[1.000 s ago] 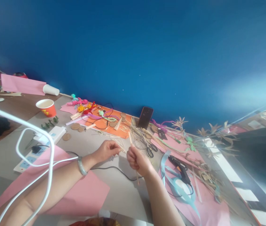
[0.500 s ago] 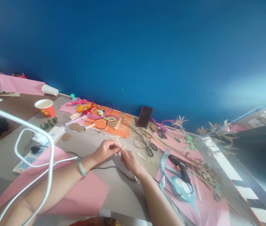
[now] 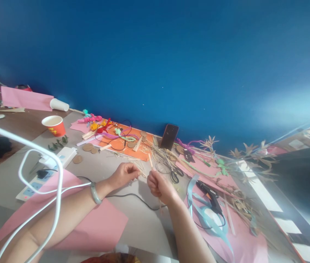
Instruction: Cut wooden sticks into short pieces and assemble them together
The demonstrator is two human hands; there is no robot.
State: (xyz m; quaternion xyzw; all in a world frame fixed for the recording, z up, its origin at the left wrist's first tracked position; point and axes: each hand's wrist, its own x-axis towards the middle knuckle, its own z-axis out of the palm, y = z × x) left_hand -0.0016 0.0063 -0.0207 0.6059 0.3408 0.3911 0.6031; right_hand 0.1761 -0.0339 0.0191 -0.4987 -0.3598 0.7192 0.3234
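Observation:
My left hand (image 3: 124, 174) is over the grey table, thumb and fingertips pinched together on a small pale piece too tiny to make out clearly. To its right, my right hand (image 3: 159, 185) is closed in a fist around a thin pale stick (image 3: 150, 160), whose upper end points up and away from me. The lower end seems to stick out beneath the fist. A gap separates the two hands. Just beyond them lie dry straw stalks (image 3: 165, 155) and black-handled scissors (image 3: 175, 174).
A white cable (image 3: 61, 182) loops over my left forearm near a power strip (image 3: 64, 157). A red paper cup (image 3: 54, 126) stands at the left. A phone (image 3: 169, 136) leans by the blue wall. At right lie a glue gun (image 3: 211, 193) and blue ribbon (image 3: 212, 219).
My hands were together at the fingertips and have come apart. My right hand has moved right, and the pale stick now stands out clearly above its fist. My left hand has barely moved.

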